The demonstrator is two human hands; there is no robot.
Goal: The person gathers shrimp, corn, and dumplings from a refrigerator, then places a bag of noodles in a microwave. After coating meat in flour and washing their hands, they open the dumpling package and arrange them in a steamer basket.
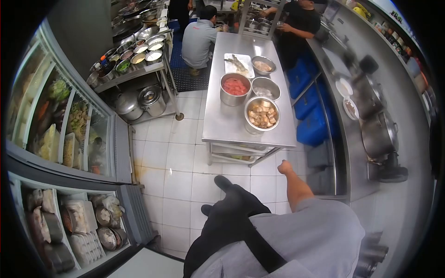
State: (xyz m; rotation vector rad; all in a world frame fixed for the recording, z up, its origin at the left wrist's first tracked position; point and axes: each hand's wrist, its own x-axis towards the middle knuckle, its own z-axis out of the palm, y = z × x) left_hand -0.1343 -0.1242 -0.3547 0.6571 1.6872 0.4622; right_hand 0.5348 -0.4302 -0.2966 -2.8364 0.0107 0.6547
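Note:
My right hand (pixel 284 167) hangs in the air over the tiled floor, just off the near right corner of a steel table (pixel 214 121). Its fingers look curled closed, with nothing showing in them. My left hand is out of view. Nearest on the table stands a steel pot of browned cubes (pixel 262 115). Behind it are a pot of red meat pieces (pixel 235 86) and a bowl with pale contents in liquid (pixel 266 88). Farther back, a white tray (pixel 229 59) bears what look like prawns or small fish, beside another steel bowl (pixel 263 65).
Glass-doored fridges (pixel 69 120) line the left. A rack of ingredient bowls (pixel 139 65) stands beyond them. One person (pixel 198 41) crouches behind the table; another (pixel 301 23) stands at back right. Blue bins (pixel 311 127) sit under the right counter (pixel 345 139), which holds large pots (pixel 378 134).

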